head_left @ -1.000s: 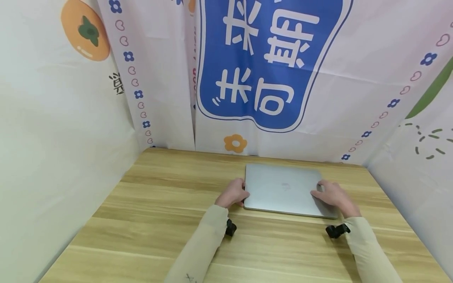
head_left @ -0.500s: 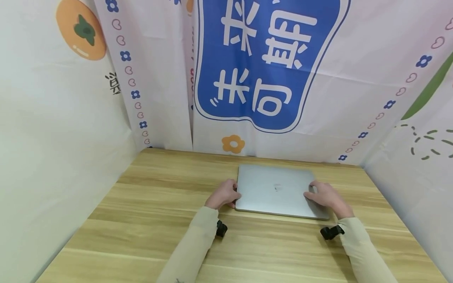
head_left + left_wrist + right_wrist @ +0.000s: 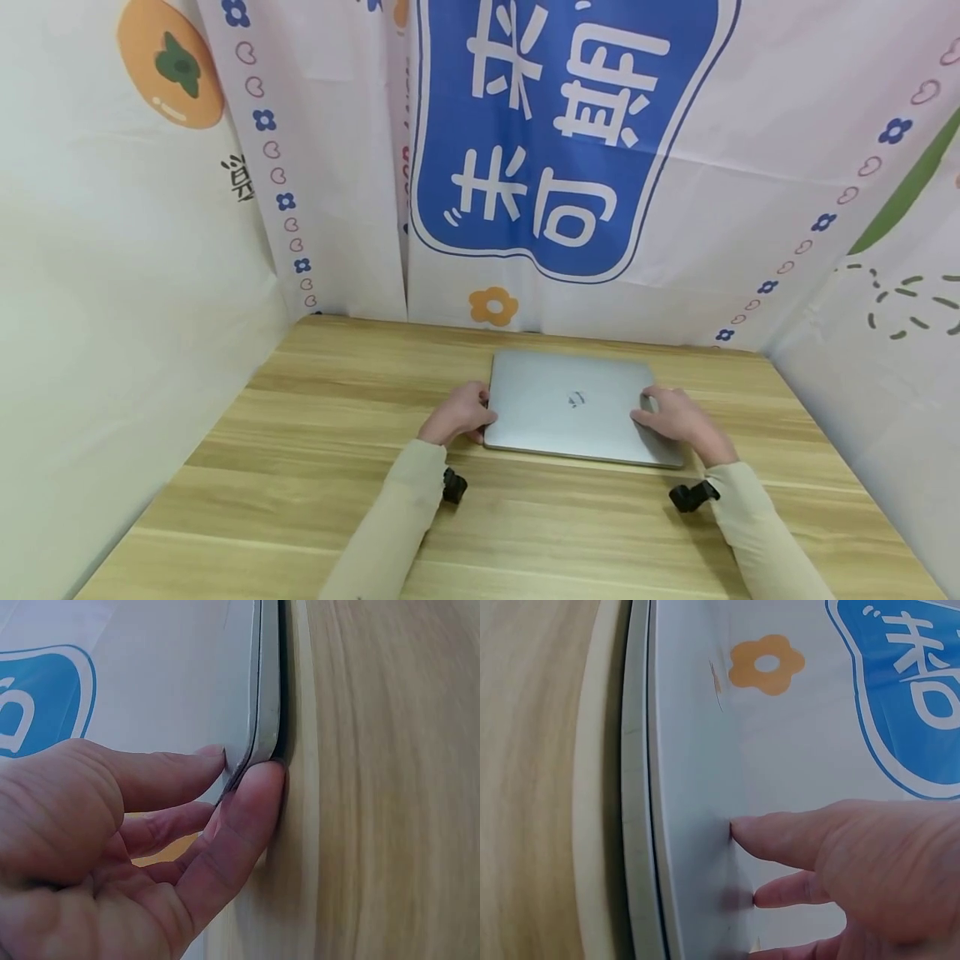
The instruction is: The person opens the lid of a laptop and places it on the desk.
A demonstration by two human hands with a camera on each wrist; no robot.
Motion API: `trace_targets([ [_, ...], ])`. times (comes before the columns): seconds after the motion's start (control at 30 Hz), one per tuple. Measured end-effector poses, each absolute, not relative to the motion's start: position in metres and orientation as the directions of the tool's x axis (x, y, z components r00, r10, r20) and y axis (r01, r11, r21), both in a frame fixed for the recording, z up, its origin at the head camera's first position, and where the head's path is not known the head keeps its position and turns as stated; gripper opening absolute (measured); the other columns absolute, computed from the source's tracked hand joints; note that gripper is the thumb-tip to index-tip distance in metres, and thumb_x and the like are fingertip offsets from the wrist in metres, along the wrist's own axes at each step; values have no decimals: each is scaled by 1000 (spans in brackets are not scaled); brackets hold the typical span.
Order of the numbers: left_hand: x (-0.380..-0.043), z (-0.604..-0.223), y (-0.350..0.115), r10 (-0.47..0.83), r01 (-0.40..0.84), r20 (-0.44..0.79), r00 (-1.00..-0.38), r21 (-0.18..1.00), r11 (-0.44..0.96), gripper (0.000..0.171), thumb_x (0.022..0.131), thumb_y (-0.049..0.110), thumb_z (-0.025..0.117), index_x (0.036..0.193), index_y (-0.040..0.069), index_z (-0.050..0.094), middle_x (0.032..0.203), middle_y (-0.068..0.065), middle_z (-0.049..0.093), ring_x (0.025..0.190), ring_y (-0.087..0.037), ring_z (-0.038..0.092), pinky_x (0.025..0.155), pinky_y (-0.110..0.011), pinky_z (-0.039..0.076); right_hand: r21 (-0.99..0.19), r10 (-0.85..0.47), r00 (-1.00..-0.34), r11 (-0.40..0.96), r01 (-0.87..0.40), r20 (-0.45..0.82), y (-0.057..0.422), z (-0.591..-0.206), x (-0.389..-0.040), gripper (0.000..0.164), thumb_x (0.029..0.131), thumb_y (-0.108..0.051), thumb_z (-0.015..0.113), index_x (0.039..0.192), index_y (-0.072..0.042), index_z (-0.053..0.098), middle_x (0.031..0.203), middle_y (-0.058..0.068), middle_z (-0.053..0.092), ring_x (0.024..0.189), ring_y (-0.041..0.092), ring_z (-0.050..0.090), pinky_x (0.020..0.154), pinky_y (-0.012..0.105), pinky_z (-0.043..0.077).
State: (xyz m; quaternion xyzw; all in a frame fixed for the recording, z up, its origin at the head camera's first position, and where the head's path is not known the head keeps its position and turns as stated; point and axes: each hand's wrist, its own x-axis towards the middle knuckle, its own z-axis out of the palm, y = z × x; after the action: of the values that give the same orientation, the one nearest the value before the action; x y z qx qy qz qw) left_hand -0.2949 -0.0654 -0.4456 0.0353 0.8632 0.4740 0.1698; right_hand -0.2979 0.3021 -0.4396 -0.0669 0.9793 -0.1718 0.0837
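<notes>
A closed silver laptop (image 3: 555,421) lies flat on the wooden table, a small dark logo in the middle of its lid. At its left edge, my left hand (image 3: 453,412) pinches the near corner. In the left wrist view the thumb (image 3: 176,776) lies over the lid, and a forefinger (image 3: 251,806) curls under the laptop's edge (image 3: 268,690). My right hand (image 3: 684,421) rests on the right part of the lid. The right wrist view has its thumb (image 3: 787,836) and other fingertips touching the lid's surface (image 3: 686,795), fingers fairly straight.
Wood-grain tabletop (image 3: 360,442) spreads to the left, right and front of the laptop. Behind the table hangs a printed cloth (image 3: 667,267) with a blue sign and flowers. White cloth walls close off both sides. Black wrist cameras (image 3: 692,497) sit at the sleeves.
The laptop has slid left across the table, with both hands moving along with it. Their hold on it looks the same. The head view has shifted slightly.
</notes>
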Motion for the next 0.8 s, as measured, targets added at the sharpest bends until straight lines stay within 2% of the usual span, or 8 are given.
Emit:
trace_targets([
  [0.2, -292, -443, -71, 229, -88, -253, -940, 828, 554, 42, 90, 3, 63, 129, -5, 50, 127, -24, 52, 53, -19, 61, 57, -33, 59, -364, -165, -977, 926, -105, -138, 296, -440, -297, 63, 96, -34, 60, 140, 8, 44, 138, 36, 49, 123, 49, 50, 94, 59, 49],
  [0.43, -290, -441, -74, 217, -108, -264, -940, 831, 546, 40, 90, 3, 63, 128, -5, 50, 129, -25, 51, 53, -19, 61, 58, -35, 60, -369, -157, -977, 925, -93, -147, 294, -440, -296, 67, 94, -36, 62, 142, 7, 42, 138, 36, 48, 113, 42, 56, 84, 50, 55],
  [0.6, -289, -442, -79, 218, -102, -256, -942, 836, 540, 42, 90, 2, 62, 129, -5, 50, 131, -25, 50, 53, -20, 59, 57, -35, 59, -359, -171, -976, 927, -112, -137, 291, -440, -296, 67, 95, -35, 62, 142, 7, 42, 136, 35, 50, 113, 40, 56, 87, 50, 55],
  [0.8, -288, -443, -83, 210, -108, -262, -942, 829, 549, 37, 90, 3, 63, 125, -4, 51, 118, -21, 54, 54, -20, 59, 58, -36, 60, -361, -176, -974, 925, -115, -142, 286, -440, -295, 65, 94, -35, 63, 141, 6, 44, 134, 34, 52, 106, 35, 58, 80, 44, 56],
])
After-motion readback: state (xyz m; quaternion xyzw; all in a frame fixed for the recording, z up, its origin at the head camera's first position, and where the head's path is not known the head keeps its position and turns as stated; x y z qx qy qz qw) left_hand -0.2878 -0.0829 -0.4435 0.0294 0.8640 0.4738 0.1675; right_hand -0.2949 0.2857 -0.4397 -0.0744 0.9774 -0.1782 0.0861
